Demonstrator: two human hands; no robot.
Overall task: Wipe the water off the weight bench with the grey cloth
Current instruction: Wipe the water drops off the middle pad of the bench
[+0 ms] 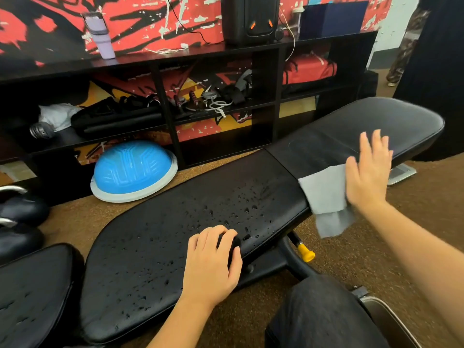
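Fingers [376,144] of the right hand [367,177] lie straight and spread apart, the palm pressing flat on the grey cloth [324,194]. The cloth sits on the weight bench [175,234] at the seam between its long pad and the raised pad to the right, and one corner droops off the near edge toward the carpet. The left hand [211,264] rests at the near edge of the long pad with its fingers curled round a dark rounded thing [232,243]; what that is I cannot tell. Water drops [246,209] bead across most of the long pad, thickest near its middle, and more show on the separate pad at the far left.

By its looks the cloth is thin, light and limp: it will bunch or fold under a sideways push, so a broad flat palm over its centre, as now, suits it better than a pinch at a corner. The hanging corner would be worth gathering in first. The upholstery looks smooth and slick, so beads may skid ahead of the cloth instead of soaking in; slow, overlapping passes leftward along the pad seem the safer course
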